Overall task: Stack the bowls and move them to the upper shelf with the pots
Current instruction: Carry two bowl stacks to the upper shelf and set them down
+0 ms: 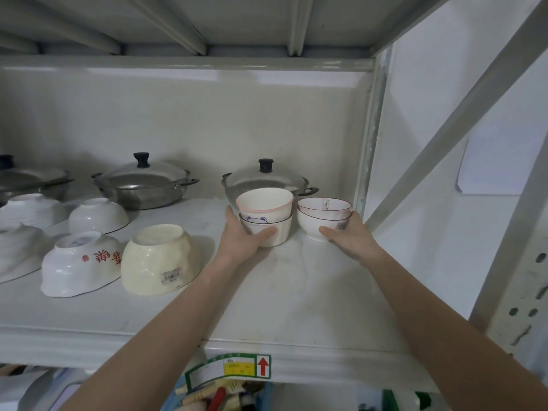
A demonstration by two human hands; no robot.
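Observation:
Two short stacks of white bowls stand upright on the upper shelf [296,292], in front of a lidded steel pot [267,180]. My left hand [246,235] grips the left stack [265,212], a pink-rimmed bowl nested in a bowl with a blue bear drawing. My right hand [350,235] holds the right stack [323,218], two dark-rimmed bowls nested together. Both stacks rest on the shelf surface, close side by side.
Several bowls lie upside down at the left, among them a cream one [158,259] and one with red characters [80,262]. Two more lidded pots [142,182] stand at the back left. The shelf post [367,143] rises right of the stacks.

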